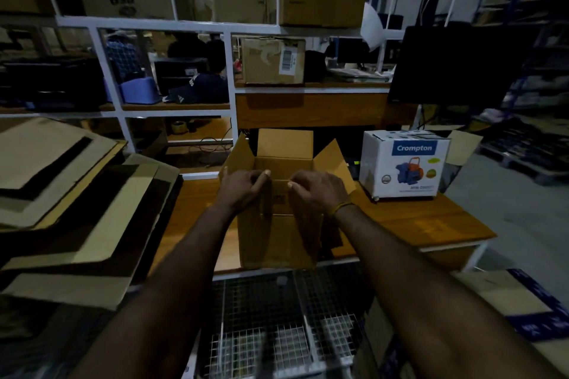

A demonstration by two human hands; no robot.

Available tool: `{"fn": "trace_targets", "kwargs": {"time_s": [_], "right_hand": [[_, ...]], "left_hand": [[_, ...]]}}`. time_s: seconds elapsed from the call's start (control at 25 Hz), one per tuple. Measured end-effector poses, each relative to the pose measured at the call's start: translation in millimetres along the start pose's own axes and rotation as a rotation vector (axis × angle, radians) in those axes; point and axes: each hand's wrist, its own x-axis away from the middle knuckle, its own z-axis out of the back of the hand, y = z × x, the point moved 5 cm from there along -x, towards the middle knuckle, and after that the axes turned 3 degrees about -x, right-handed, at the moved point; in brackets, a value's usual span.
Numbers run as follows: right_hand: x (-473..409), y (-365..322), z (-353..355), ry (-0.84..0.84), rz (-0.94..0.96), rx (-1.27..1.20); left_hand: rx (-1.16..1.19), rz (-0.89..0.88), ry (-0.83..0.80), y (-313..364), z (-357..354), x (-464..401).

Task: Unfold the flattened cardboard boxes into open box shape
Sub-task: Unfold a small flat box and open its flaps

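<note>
A brown cardboard box (277, 240) stands upright and opened out on the wooden table (415, 221), straight ahead. Its far flap and both side flaps stand up; the near flap is folded down toward me. My left hand (243, 191) grips the near top edge on the left. Beside it, my right hand (317, 191) grips the same edge on the right, a yellow band on its wrist. A stack of flattened cardboard boxes (70, 212) lies at the left.
A white Crompton product box (403, 163) sits on the table at the right. A dark monitor (455, 64) stands behind it. White shelving (231, 71) with cartons rises at the back. A wire-mesh cage (277, 332) is below the table edge.
</note>
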Motion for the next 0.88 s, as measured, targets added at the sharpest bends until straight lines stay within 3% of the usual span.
{"fn": "trace_targets", "kwargs": {"time_s": [0.12, 0.24, 0.36, 0.6, 0.76, 0.88], "right_hand": [[20.8, 3.1, 10.2, -0.056, -0.106, -0.123], [40.1, 5.4, -4.1, -0.312, -0.110, -0.128], [52.4, 8.9, -23.5, -0.456, -0.090, -0.021], [65.2, 10.5, -45.5, -0.530, -0.205, 0.027], [61.7, 9.6, -55.0, -0.477, -0.249, 0.109], [57.4, 17.7, -61.0, -0.422, -0.305, 0.164]], "left_hand": [[-0.043, 0.165, -0.089, -10.1, 0.9, 14.8], [-0.262, 0.271, -0.363, -22.8, -18.4, 33.6], [-0.299, 0.307, -0.494, -21.3, -32.5, 53.8], [-0.442, 0.196, -0.422, -9.7, -47.8, 60.3], [-0.544, 0.079, -0.424, -0.7, -57.6, 48.4], [-0.628, 0.112, -0.449, -10.0, -62.5, 37.8]]}}
